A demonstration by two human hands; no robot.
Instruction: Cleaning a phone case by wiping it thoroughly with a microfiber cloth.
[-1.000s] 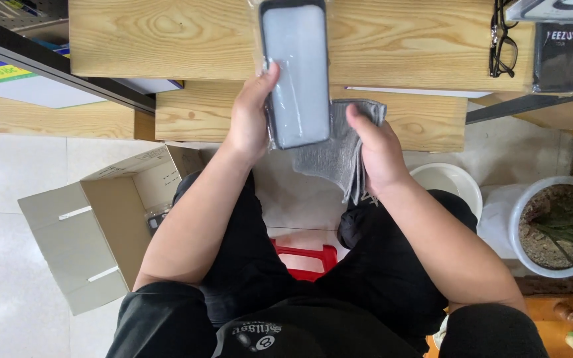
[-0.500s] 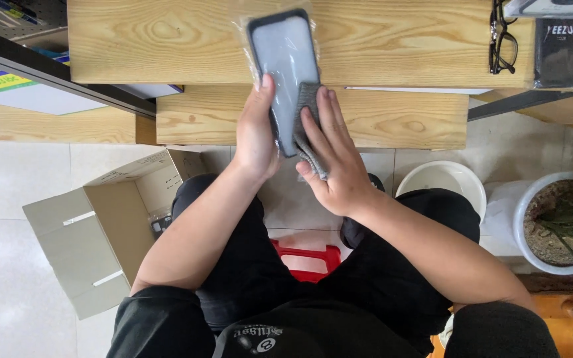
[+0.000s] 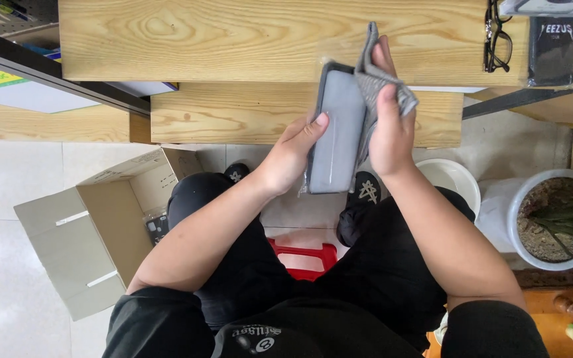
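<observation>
— So, what's on the left?

— An open cardboard box on the pale tiled floor, flaps spread, its walls matte brown with slots cut in them. Far behind it runs a light wooden bench with strong grain.

— And the hands?

— The left hand grips the phone by its left edge, thumb laid on the face. The phone is a long, smooth grey slab with rounded corners, held upright in the air in front of the bench, above the knees.

— The other side?

— The right hand is clenched on a grey cloth, soft and crumpled, pressed to the phone's right edge.

— Further right?

— Black glasses on the bench, a white bowl on the floor, then a round white pot of soil.
</observation>
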